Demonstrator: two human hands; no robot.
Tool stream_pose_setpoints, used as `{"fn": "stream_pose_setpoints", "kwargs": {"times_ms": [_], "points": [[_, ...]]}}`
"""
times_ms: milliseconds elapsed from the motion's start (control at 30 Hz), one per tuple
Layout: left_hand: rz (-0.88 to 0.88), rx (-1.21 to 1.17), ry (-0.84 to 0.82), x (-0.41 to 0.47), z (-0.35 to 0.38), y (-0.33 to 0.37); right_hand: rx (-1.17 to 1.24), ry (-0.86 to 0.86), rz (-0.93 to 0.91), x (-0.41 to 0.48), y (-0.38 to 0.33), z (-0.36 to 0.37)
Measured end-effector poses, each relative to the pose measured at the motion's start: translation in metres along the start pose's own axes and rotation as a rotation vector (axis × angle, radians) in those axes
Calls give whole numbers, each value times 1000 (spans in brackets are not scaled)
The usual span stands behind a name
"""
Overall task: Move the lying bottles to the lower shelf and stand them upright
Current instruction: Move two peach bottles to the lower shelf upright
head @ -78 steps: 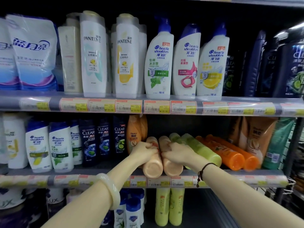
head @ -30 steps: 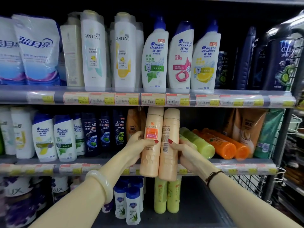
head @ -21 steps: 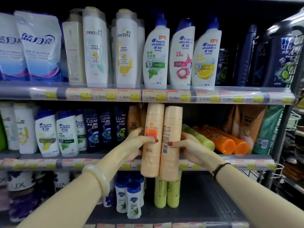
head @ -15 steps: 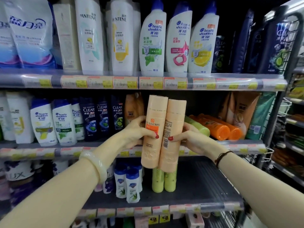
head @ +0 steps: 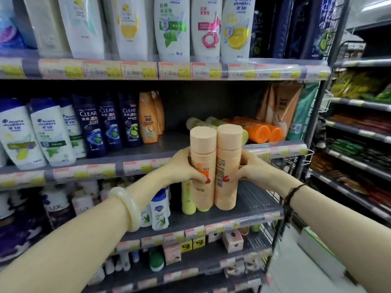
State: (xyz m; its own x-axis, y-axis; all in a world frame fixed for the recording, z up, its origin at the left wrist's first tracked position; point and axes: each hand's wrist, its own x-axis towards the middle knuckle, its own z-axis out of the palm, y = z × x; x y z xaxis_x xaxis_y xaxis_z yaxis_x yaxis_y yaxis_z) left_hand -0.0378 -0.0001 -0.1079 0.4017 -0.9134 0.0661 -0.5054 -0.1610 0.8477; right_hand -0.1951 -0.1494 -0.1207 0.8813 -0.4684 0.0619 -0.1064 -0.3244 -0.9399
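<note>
Two peach bottles stand upright side by side in my hands. My left hand (head: 184, 166) grips the left peach bottle (head: 203, 157); my right hand (head: 250, 169) grips the right peach bottle (head: 228, 161). Their bases are low over the lower shelf (head: 254, 201), just in front of two upright green bottles (head: 188, 199). I cannot tell if the bases touch the shelf. On the middle shelf (head: 148, 149) behind them lie green bottles (head: 198, 122) and orange bottles (head: 258, 130) on their sides.
Dark Clear bottles (head: 110, 127) and white Head & Shoulders bottles (head: 36, 134) stand on the middle shelf's left. Small blue-capped bottles (head: 159, 208) stand left of the green ones on the lower shelf. Brown pouches (head: 283, 106) lean at the right. A wire rack (head: 359, 134) flanks the unit.
Both hands lifted the two peach bottles off the middle shelf, turned them upright and brought them down in front of the lower shelf. The view has tilted downward.
</note>
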Motion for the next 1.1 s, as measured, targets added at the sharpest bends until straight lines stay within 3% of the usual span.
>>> {"fn": "stream_pose_setpoints", "kwargs": {"times_ms": [233,567,1100], "points": [[-23,19,-42,10,42,-22,29,103,98,-15,50,-5],[-83,11,-3,51,103,-67,-12,47,144,8,119,-31],[-155,-21,228,136,167,-111,13,74,46,74,207,-74]]}}
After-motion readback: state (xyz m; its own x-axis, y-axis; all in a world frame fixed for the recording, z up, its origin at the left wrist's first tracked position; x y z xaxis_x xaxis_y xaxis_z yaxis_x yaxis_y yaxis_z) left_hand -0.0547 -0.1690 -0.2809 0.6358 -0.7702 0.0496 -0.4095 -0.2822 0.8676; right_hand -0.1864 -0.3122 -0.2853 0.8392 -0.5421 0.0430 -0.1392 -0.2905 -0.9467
